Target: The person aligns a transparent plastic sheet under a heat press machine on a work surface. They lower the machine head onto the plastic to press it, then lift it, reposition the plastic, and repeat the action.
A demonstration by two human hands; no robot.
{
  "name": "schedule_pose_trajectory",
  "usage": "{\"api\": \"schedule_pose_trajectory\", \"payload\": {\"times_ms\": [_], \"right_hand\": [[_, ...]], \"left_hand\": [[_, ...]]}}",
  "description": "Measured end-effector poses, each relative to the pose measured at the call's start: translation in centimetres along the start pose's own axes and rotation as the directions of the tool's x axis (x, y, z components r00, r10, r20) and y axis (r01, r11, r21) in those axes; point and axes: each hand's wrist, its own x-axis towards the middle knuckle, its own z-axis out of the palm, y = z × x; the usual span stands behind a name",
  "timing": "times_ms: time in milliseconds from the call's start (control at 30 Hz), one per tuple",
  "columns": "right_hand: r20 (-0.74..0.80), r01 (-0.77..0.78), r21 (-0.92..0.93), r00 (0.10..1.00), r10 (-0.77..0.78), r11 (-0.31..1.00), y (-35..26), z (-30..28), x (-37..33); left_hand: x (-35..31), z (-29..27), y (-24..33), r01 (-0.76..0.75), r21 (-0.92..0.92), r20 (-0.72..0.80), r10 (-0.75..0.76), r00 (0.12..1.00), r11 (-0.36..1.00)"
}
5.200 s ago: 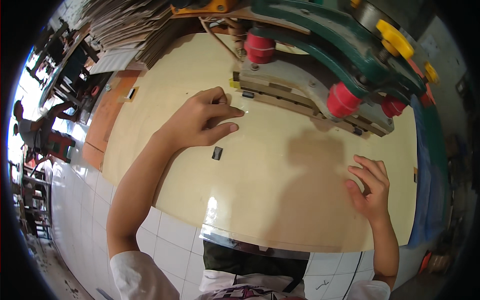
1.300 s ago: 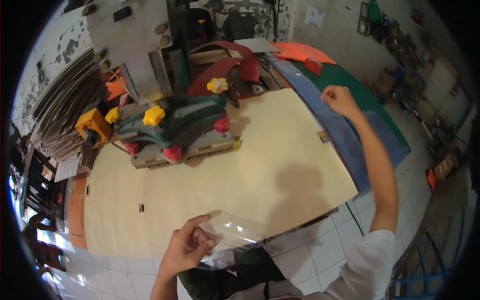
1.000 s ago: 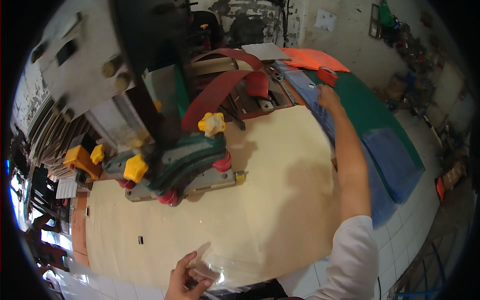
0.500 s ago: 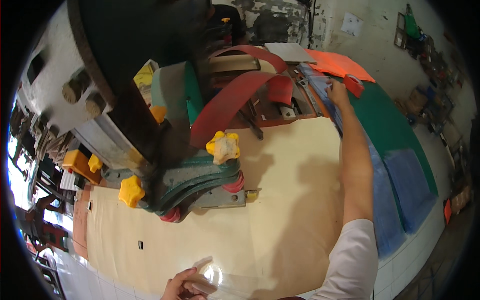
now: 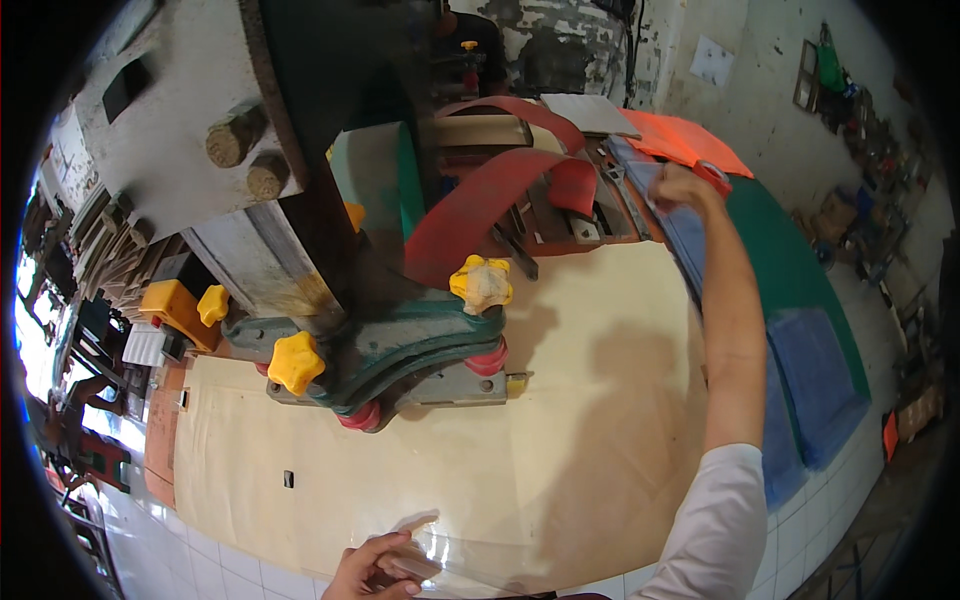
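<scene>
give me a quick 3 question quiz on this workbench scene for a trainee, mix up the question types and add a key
1. True or false: the left hand is holding the orange sheet.
2. What colour are the star-shaped knobs on the green press?
A) red
B) yellow
C) blue
3. Short answer: which hand is nearer to the red tape roll?

Key
1. False: it holds a clear plastic sheet.
2. B
3. The right hand, which appears right next to it in this view.
</scene>
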Motion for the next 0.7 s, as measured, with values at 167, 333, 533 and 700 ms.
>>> {"api": "schedule_pose_trajectory", "payload": {"times_ms": [167,333,533,700], "right_hand": [[-0.355,0.362,0.059,0.878,-0.319,0.930,-0.3,1.1,2.6],[-0.506,0.504,-0.254,0.657,-0.558,0.825,4.6,-0.8,6.7],[-0.365,0.395,-0.149,0.830,-0.422,0.907,2.4,0.3,1.6],[-0.018,0.178,-0.112,0.983,-0.181,0.978,-1.4,0.1,-3.8]], "left_hand": [[-0.3,0.3,0.4,0.015,-0.011,-0.021,-0.015,1.000,1.000],[0.2,0.3,-0.3,-0.003,-0.049,0.015,0.004,1.000,0.999],[-0.2,0.2,-0.3,-0.023,-0.041,0.021,0.024,0.999,0.999],[-0.3,0.2,-0.2,-0.019,-0.019,0.004,0.019,1.000,1.000]]}}
